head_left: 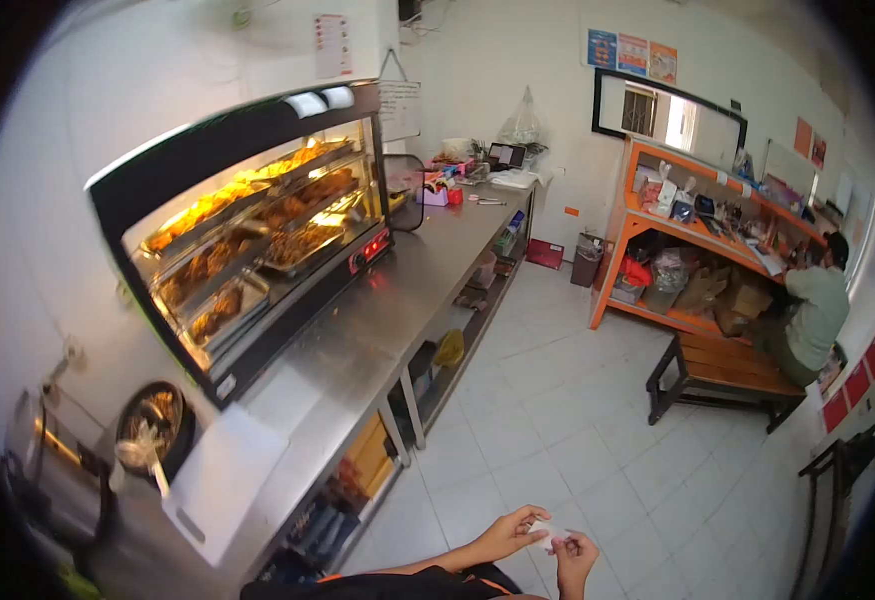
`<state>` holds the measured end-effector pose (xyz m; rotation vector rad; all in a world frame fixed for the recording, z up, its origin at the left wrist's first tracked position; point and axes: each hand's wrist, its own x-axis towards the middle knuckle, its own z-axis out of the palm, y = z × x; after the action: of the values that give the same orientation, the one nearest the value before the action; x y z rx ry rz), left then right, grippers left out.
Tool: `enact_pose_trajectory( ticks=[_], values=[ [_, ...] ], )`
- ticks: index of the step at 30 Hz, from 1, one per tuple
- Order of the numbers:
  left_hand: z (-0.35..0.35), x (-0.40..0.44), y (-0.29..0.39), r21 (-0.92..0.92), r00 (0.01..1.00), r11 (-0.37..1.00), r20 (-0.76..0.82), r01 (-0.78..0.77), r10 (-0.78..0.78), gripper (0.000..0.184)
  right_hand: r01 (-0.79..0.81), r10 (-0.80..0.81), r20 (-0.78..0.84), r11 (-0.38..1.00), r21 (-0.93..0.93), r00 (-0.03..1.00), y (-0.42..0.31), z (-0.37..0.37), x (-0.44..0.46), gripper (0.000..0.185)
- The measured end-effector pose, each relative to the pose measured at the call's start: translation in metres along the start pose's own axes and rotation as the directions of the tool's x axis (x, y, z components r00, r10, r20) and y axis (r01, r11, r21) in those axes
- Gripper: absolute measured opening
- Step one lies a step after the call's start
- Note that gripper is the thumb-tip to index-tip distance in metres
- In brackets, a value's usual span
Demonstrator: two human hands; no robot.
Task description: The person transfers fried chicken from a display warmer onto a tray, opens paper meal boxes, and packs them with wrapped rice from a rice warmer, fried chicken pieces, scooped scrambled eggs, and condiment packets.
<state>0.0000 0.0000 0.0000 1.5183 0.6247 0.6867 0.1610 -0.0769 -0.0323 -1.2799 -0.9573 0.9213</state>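
Observation:
Low in the view, my left hand [510, 532] and my right hand [576, 556] are held close together above the tiled floor. Between their fingertips is a small white paper-like piece [548, 534]. Both hands are closed on it, the left from one side and the right from the other. It is too small to tell its exact kind. My left forearm reaches in from the bottom edge, in front of dark clothing.
On the left, a steel counter [358, 330] carries a lit glass food warmer [258, 220] with trays of fried food. A white cutting board [226, 480] lies near a dark pan [158, 420]. At right, a person [818, 310] sits on a wooden bench [733, 362] by orange shelves [613, 255].

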Motion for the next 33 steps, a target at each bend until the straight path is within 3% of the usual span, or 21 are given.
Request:
enact_pose_trajectory(
  ticks=[2, 3, 4, 5, 6, 7, 9, 12, 13, 15, 16, 17, 19, 21, 24, 27, 28, 29, 31, 33],
  values=[
    [-0.039, -0.01, -0.012, 0.054, 0.99, 0.999, -0.143, 0.005, 0.003, 0.019, 0.04, -0.025, 0.105, 0.989, -0.144, 0.994, -0.002, 0.041, 0.026, 0.024],
    [-0.056, 0.084, -0.002, 0.033, 0.953, 0.989, -0.272, 0.145, -0.131, 0.014, -0.141, 0.149, 0.196, 0.989, -0.054, 0.969, -0.018, 0.025, 0.13, 0.024],
    [-0.082, 0.109, 0.011, 0.056, 0.906, 0.982, -0.399, 0.179, -0.142, 0.011, -0.206, 0.188, 0.29, 0.978, 0.034, 0.938, -0.03, 0.042, 0.173, 0.024],
    [-0.117, 0.139, 0.012, 0.135, 0.867, 0.975, -0.492, 0.174, -0.087, 0.009, -0.087, 0.08, 0.438, 0.996, -0.004, 0.896, -0.025, 0.059, 0.228, 0.025],
    [-0.161, 0.165, 0.03, 0.29, 0.844, 0.951, -0.533, 0.111, 0.064, 0.008, 0.098, -0.017, 0.59, 0.99, -0.106, 0.807, -0.046, 0.087, 0.284, 0.027],
    [-0.191, 0.179, 0.006, 0.21, 0.824, 0.971, -0.566, 0.111, 0.028, 0.007, 0.067, -0.026, 0.622, 0.997, -0.042, 0.783, -0.04, 0.108, 0.318, 0.024],
    [-0.237, 0.214, 0.001, 0.003, 0.779, 0.974, -0.601, 0.225, -0.178, 0.007, 0.178, -0.05, 0.737, 0.979, -0.097, 0.675, -0.013, 0.14, 0.395, 0.019],
    [-0.291, 0.292, -0.027, 0.124, 0.762, 0.992, -0.642, -0.004, 0.083, 0.012, -0.078, -0.064, 0.765, 0.986, 0.148, 0.641, 0.04, 0.182, 0.504, 0.016],
    [-0.307, 0.323, -0.038, -0.1, 0.71, 0.994, -0.697, 0.041, -0.099, 0.018, -0.059, 0.007, 0.747, 0.997, 0.044, 0.665, 0.045, 0.192, 0.539, 0.016],
    [-0.343, 0.396, -0.068, -0.15, 0.62, 0.987, -0.769, 0.061, -0.155, 0.021, -0.009, 0.137, 0.685, 0.982, -0.187, 0.716, 0.05, 0.201, 0.614, 0.014],
    [-0.363, 0.435, -0.085, -0.184, 0.624, 0.981, -0.759, 0.066, -0.184, 0.025, -0.005, 0.047, 0.61, 0.998, -0.07, 0.791, 0.068, 0.206, 0.647, 0.013],
    [-0.386, 0.473, -0.1, -0.037, 0.678, 0.986, -0.722, 0.162, -0.139, 0.029, -0.118, 0.125, 0.567, 0.992, -0.048, 0.814, 0.083, 0.202, 0.692, 0.013],
    [-0.414, 0.567, -0.048, 0.279, 0.761, 0.908, -0.646, 0.314, -0.064, 0.035, -0.372, 0.32, 0.468, 0.928, 0.021, 0.824, 0.087, 0.188, 0.765, 0.013],
    [-0.439, 0.658, -0.034, 0.394, 0.815, 0.904, -0.571, 0.166, 0.099, 0.04, -0.419, 0.363, 0.326, 0.9, 0.118, 0.873, 0.093, 0.161, 0.854, 0.013],
    [-0.489, 0.781, -0.041, 0.475, 0.946, 0.869, -0.325, 0.143, 0.022, 0.039, -0.453, 0.462, 0.064, 0.817, 0.357, 0.884, 0.13, 0.119, 0.997, 0.016],
    [-0.528, 0.889, -0.116, 0.482, 0.983, 0.861, -0.147, 0.164, -0.106, 0.036, -0.442, 0.577, -0.054, 0.68, 0.584, 0.815, 0.191, 0.07, 1.154, 0.004],
    [-0.541, 0.919, -0.152, 0.559, 0.985, 0.812, -0.1, 0.17, -0.138, 0.036, -0.44, 0.615, -0.059, 0.624, 0.645, 0.786, 0.216, 0.053, 1.214, 0.002],
    [-0.551, 0.949, -0.188, 0.575, 0.967, 0.78, -0.092, 0.247, -0.238, 0.036, -0.434, 0.654, -0.061, 0.566, 0.701, 0.754, 0.239, 0.035, 1.277, 0.002],
    [-0.569, 0.988, -0.275, 0.628, 0.896, 0.664, -0.131, 0.405, -0.423, 0.041, -0.442, 0.75, -0.089, 0.477, 0.76, 0.656, 0.278, 0.007, 1.405, 0.008],
    [-0.591, 1.017, -0.337, 0.529, 0.773, 0.611, -0.144, 0.588, -0.618, 0.043, -0.345, 0.704, -0.14, 0.499, 0.795, 0.697, 0.326, -0.023, 1.539, 0.005]
  ],
)
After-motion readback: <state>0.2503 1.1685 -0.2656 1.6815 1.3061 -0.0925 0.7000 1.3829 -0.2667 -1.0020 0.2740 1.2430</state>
